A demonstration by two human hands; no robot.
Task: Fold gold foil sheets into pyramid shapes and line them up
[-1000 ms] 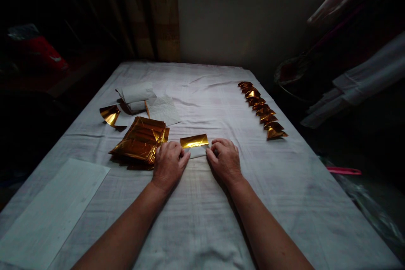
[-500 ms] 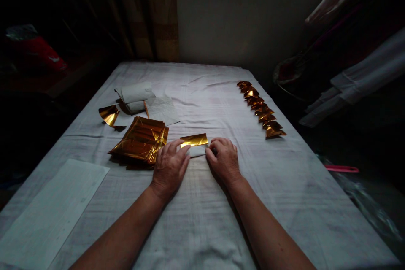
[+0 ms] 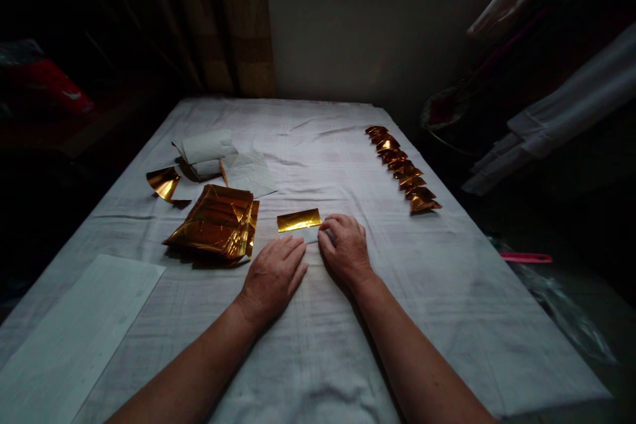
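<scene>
A small sheet of gold foil paper [image 3: 299,220], part folded so its white back shows below, lies on the white cloth [image 3: 318,331]. My left hand [image 3: 273,276] lies flat on the cloth with its fingers stretched toward the paper's near left corner. My right hand [image 3: 345,248] has its fingers curled and presses the paper's right edge. A stack of gold foil sheets [image 3: 214,222] sits just left of my left hand.
A row of several folded gold pieces [image 3: 401,170] runs along the right side of the cloth. White paper scraps [image 3: 218,156] and a curled gold piece [image 3: 163,181] lie at the back left. A large white sheet [image 3: 69,338] lies at the near left. The right table edge drops off into dark clutter.
My left hand has opened from a curled grip on the paper's left end and slid back toward me, flat on the cloth. My right hand stayed on the right edge.
</scene>
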